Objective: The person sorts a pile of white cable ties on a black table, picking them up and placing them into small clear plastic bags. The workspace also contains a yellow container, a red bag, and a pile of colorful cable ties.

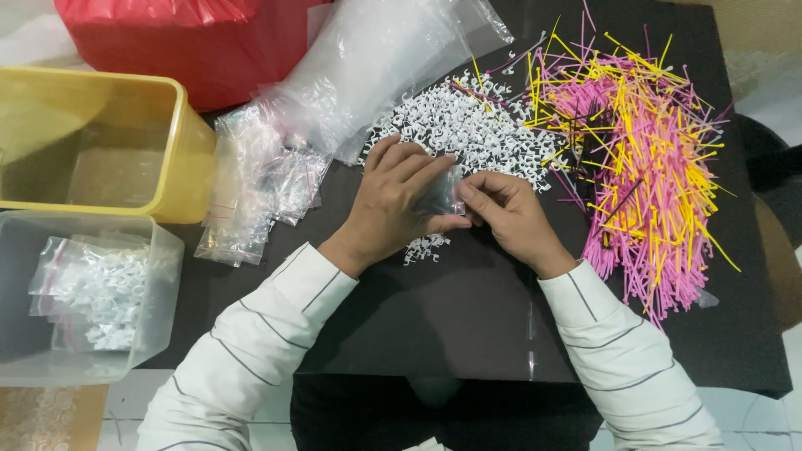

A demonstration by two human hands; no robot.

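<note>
1. Mid-table on the black mat (468, 317): left hand (399, 199) and right hand (508, 215) both pinch a small clear zip bag (443, 194).
2. Behind it: white plastic clips (468, 125); far-right corner: pink and yellow sticks (652, 159).

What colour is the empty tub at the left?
Yellow tub; the head view shows it.

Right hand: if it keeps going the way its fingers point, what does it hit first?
The right hand points left, toward the small clear bag it already pinches; just beyond are the left hand fingers. Depth unclear, but nothing else seems to intervene.
</note>
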